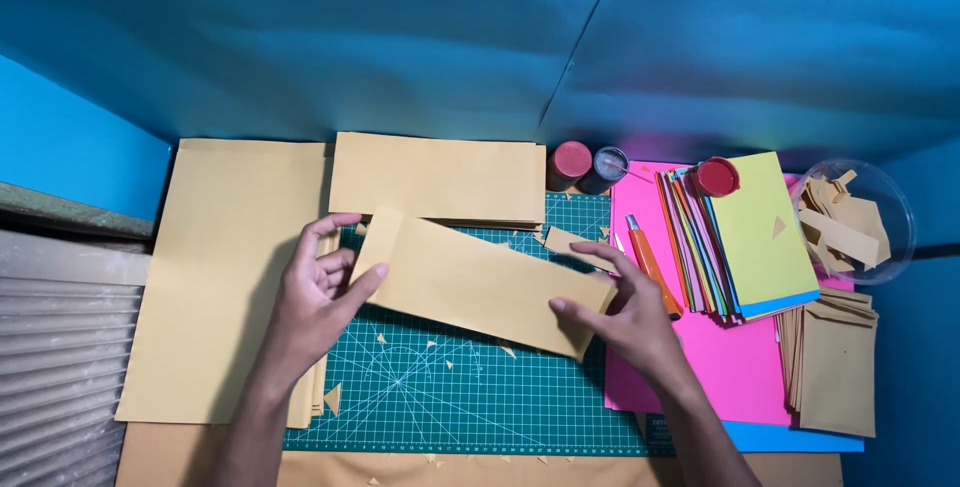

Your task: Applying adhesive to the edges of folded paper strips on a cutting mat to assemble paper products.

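Note:
A long tan paper strip [480,282] is held slightly tilted above a green cutting mat [470,397]. My left hand [318,292] grips its left end between thumb and fingers. My right hand [625,312] pinches its right end. Small tan paper scraps lie scattered on the mat below.
A large tan sheet [225,267] lies left of the mat, a folded tan stack [437,177] behind it. Two red-lidded jars [570,162] stand at the back. An orange cutter [650,267], pink sheet [740,367], coloured paper stack [760,232], clear bowl of scraps [860,217] and tan pile [835,362] sit right.

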